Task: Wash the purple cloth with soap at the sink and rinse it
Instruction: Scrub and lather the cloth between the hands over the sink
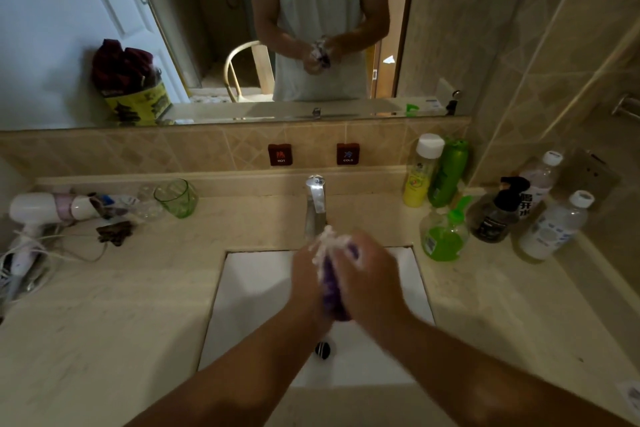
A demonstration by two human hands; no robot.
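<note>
Head view: most of the cloth (331, 288) is hidden between the two hands, so its full shape and size cannot be made out. Only a purple, nubbly strip shows between the palms, with white foam bunched at its top end near the tap (316, 199). The left hand (308, 279) and right hand (367, 277) are blurred; both press together with fingers curled round the cloth, gripping it from either side. Suds cling to the knuckles. The cloth hangs over the sink (249, 295), near its back edge and just in front of the tap spout. Whether water runs cannot be told. The forearms are cut off by the lower frame edge.

The sink is a white, smooth, rectangular basin sunk into a pale, marbled stone surface (114, 305); a dark round drain (322, 349) shows below the wrists. The tap is shiny chrome, upright at the sink's back edge. At the surface's right back corner stand plastic bottles: a yellow one (420, 172), a green one (448, 172), a squat green dispenser (444, 232), a dark pump bottle (495, 215) and two clear ones with white caps. At the left edge lies a white hairdryer (45, 206) with tangled cord, and nearby a green translucent cup (177, 197). Tan diamond tiles back the surface beneath a mirror (214, 28).
</note>
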